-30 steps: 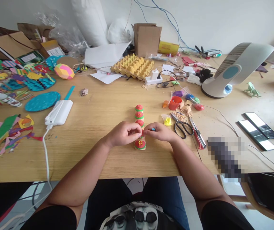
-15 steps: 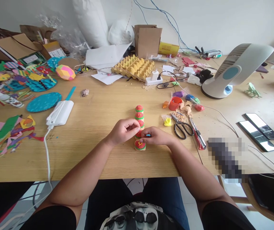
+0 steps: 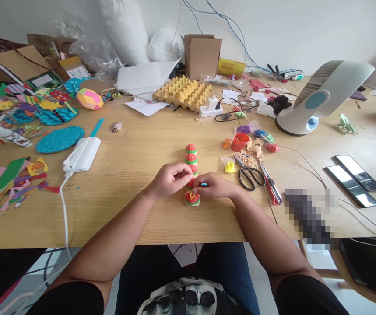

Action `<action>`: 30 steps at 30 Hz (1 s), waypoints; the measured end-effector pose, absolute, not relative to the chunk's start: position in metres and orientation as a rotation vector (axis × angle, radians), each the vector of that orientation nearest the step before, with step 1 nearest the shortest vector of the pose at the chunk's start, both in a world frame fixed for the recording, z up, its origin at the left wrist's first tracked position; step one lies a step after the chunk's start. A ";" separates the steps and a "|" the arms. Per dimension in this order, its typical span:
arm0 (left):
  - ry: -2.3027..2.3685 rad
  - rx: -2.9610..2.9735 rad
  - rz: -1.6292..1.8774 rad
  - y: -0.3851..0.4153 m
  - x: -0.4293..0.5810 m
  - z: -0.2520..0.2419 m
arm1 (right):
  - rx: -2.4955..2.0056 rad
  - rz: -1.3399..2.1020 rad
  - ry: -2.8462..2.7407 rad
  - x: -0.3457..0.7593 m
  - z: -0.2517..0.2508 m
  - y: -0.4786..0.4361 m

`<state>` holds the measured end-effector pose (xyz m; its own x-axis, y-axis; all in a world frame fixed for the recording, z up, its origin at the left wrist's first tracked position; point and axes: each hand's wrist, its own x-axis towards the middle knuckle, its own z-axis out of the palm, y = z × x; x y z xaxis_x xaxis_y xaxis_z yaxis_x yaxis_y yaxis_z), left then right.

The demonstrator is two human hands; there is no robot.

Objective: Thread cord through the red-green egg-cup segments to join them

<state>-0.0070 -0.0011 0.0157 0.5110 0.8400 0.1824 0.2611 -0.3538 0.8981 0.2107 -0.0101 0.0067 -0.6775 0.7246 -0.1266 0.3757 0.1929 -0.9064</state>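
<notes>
A row of small red domes with green rims (image 3: pixel 191 159) runs away from me on the wooden table (image 3: pixel 135 153). My left hand (image 3: pixel 170 179) and my right hand (image 3: pixel 214 185) meet over the row's near part, both with fingers pinched together. The right fingers hold a tiny blue piece (image 3: pixel 203 184). What the left fingers pinch is too small to make out. The nearest dome (image 3: pixel 192 198) lies just below my fingertips.
Black scissors (image 3: pixel 251 176) and a red utility knife (image 3: pixel 271 184) lie right of my hands, with a red cup (image 3: pixel 240 141) and clay bits behind. A white fan (image 3: pixel 319 94), two phones (image 3: pixel 355 179), an egg tray (image 3: pixel 183 91), a white power bank (image 3: pixel 82 154) and paper scraps (image 3: pixel 7 181) surround them.
Both hands have sunk slightly toward me and closer to the domes, the right one more so. The pinches stay closed.
</notes>
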 end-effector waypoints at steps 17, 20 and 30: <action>1.043 2.220 1.201 0.003 0.003 -0.003 | -0.850 1.751 -0.885 0.212 0.000 -0.001; 0.979 2.262 1.238 0.003 0.005 -0.005 | -0.847 1.732 -0.930 0.211 -0.002 -0.001; 1.003 2.470 1.323 0.003 0.007 -0.006 | -0.922 1.681 -1.144 0.197 -0.004 -0.007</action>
